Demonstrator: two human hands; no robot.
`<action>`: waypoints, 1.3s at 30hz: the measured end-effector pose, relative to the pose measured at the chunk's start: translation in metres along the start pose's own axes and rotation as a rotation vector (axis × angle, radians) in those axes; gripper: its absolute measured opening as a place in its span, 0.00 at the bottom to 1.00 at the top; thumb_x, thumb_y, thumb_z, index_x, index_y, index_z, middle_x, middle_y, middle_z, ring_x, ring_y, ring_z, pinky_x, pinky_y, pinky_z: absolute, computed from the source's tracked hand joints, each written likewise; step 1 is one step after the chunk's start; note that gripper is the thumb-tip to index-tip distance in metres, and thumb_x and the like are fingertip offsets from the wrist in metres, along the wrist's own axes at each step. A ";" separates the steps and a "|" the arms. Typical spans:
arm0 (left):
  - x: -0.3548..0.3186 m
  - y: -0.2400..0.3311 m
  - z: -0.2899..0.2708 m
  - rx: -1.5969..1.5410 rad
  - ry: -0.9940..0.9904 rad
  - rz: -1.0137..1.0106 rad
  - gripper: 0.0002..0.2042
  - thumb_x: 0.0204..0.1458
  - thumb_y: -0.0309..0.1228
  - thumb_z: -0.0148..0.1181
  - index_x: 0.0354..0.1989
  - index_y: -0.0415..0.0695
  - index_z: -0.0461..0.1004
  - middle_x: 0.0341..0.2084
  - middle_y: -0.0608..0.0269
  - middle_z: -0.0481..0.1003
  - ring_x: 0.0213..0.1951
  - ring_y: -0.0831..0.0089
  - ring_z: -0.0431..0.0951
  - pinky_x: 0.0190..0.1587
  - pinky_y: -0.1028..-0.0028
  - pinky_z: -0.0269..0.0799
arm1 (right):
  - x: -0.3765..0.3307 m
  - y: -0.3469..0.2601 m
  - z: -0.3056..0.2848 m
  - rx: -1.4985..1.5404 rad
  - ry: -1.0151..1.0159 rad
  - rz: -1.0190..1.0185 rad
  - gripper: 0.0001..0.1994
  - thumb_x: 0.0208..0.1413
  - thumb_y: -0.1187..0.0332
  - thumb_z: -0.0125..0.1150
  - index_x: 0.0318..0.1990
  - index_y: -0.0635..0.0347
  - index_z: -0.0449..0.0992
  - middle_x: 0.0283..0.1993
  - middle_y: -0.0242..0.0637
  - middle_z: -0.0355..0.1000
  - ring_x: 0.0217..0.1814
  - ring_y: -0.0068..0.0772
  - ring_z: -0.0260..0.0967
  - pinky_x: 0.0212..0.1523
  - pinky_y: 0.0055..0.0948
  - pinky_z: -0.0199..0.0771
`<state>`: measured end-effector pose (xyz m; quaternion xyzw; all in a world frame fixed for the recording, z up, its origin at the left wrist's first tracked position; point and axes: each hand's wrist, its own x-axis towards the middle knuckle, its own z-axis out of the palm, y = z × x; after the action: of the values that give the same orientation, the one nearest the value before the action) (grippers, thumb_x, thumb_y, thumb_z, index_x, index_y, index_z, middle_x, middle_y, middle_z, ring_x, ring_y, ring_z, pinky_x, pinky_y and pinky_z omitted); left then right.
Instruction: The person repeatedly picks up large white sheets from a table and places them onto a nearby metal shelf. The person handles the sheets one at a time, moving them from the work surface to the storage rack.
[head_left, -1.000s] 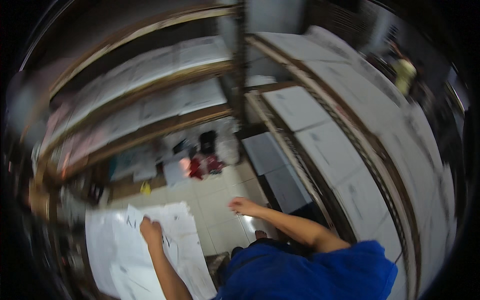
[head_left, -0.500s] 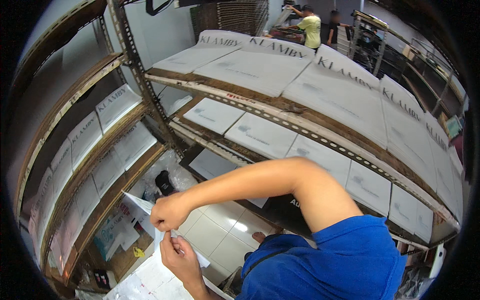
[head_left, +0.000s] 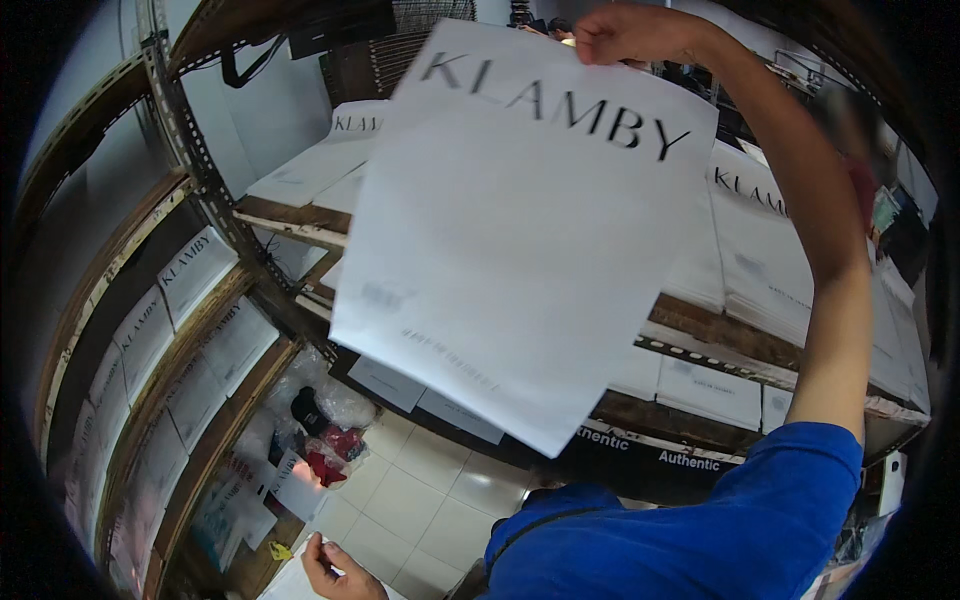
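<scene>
My right hand (head_left: 622,36) is raised high at the top of the view, fingers closed on the upper edge of a flat white printed bag (head_left: 540,230). The bag hangs down slanted in front of the shelves, with large dark lettering along its top and smaller grey print near its bottom. At the lower left, my left hand (head_left: 338,572) is held low with its fingers loosely bent and apart, nothing visible in it. It is close to a white work surface (head_left: 295,580), mostly cut off by the lower edge.
Stacks of similar white bags (head_left: 770,250) lie on the rack ahead. More lie along the left shelf (head_left: 200,275). A metal upright (head_left: 195,140) joins the racks. Plastic-wrapped items and a black cap (head_left: 305,405) lie below. A blurred person (head_left: 855,150) is at the far right.
My right hand has gone from low beside my left hand up to the top, lifting the white bag in front of the rack. My left hand has let go and dropped lower.
</scene>
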<state>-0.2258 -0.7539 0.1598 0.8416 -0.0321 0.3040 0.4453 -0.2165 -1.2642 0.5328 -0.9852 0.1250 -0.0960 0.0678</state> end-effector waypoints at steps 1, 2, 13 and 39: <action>-0.006 -0.005 0.008 0.025 -0.046 -0.089 0.11 0.55 0.28 0.56 0.41 0.32 0.74 0.33 0.50 0.76 0.35 0.61 0.76 0.40 0.70 0.71 | 0.009 0.034 0.001 -0.027 0.019 0.061 0.06 0.50 0.69 0.55 0.35 0.59 0.73 0.32 0.28 0.67 0.35 0.21 0.65 0.33 0.25 0.69; -0.012 -0.003 0.017 -0.005 -0.080 -0.042 0.11 0.54 0.27 0.57 0.41 0.32 0.74 0.33 0.49 0.76 0.34 0.62 0.76 0.39 0.70 0.71 | 0.016 0.062 0.006 -0.034 -0.001 0.098 0.08 0.47 0.70 0.54 0.35 0.58 0.74 0.32 0.28 0.68 0.33 0.21 0.65 0.31 0.25 0.70; -0.057 0.036 0.058 0.086 -0.278 -0.036 0.11 0.53 0.28 0.57 0.42 0.35 0.75 0.30 0.53 0.76 0.29 0.66 0.74 0.33 0.72 0.70 | 0.075 0.239 0.111 -0.292 -0.054 0.141 0.10 0.41 0.79 0.50 0.30 0.60 0.76 0.34 0.40 0.74 0.35 0.36 0.72 0.31 0.34 0.72; -0.085 0.052 0.067 0.170 -0.228 -0.006 0.10 0.52 0.28 0.58 0.39 0.35 0.76 0.30 0.51 0.76 0.29 0.63 0.75 0.34 0.70 0.71 | 0.104 0.294 0.113 -0.559 0.125 0.147 0.08 0.47 0.73 0.53 0.28 0.68 0.78 0.31 0.53 0.75 0.32 0.49 0.76 0.34 0.43 0.75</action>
<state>-0.2793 -0.8546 0.1238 0.9054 -0.0540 0.2067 0.3669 -0.1626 -1.5608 0.3945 -0.9461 0.2215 -0.1132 -0.2073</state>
